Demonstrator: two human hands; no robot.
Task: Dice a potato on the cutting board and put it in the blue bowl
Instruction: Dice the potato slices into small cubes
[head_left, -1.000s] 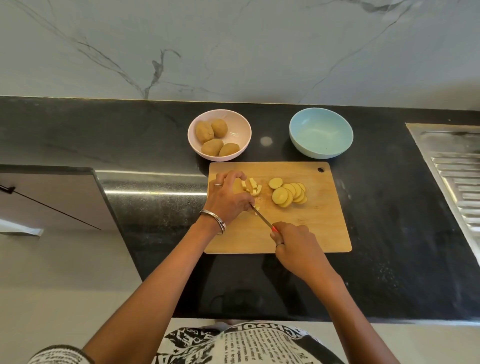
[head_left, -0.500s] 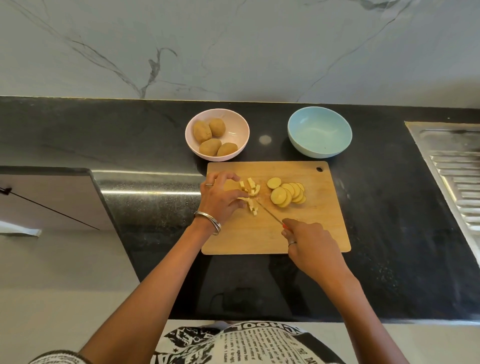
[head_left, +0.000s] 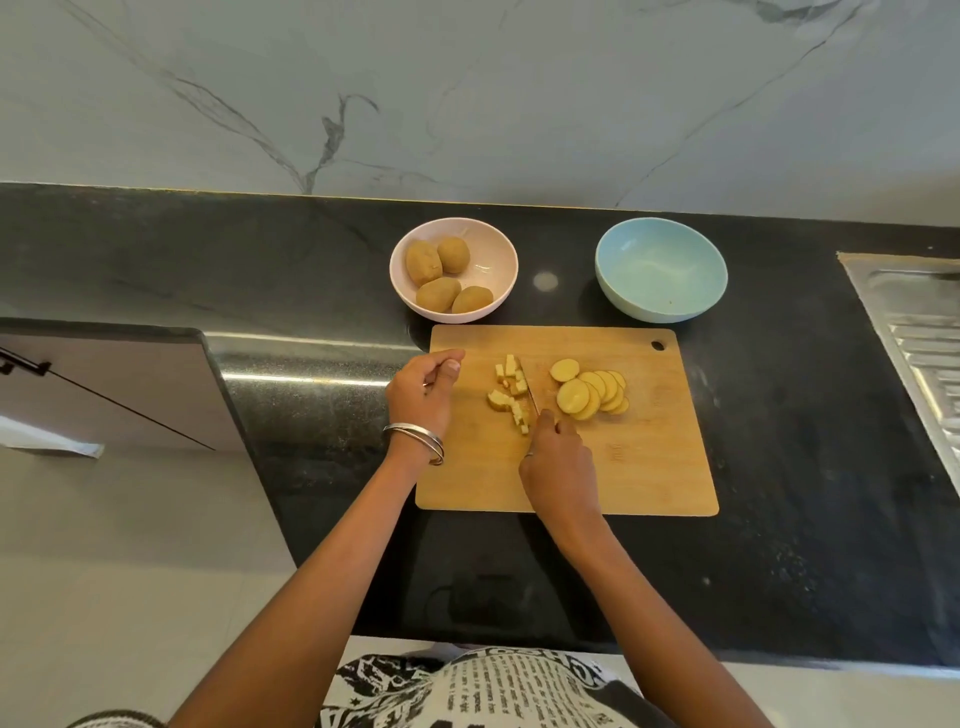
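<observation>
At frame centre on the cutting board (head_left: 644, 467), a few dice (head_left: 511, 392) were cut, the slices (head_left: 592, 395) left whole, the blue bowl (head_left: 661, 267) unfilled, the knife (head_left: 531, 396) clamped by the right hand (head_left: 561, 462), the left hand (head_left: 421, 392) loosely curled, holding nothing.

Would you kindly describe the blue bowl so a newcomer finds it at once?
On the black stone counter, look just behind the wooden cutting board's far right corner. The round pale blue bowl sits there empty; the pink bowl holds whole potatoes.
</observation>
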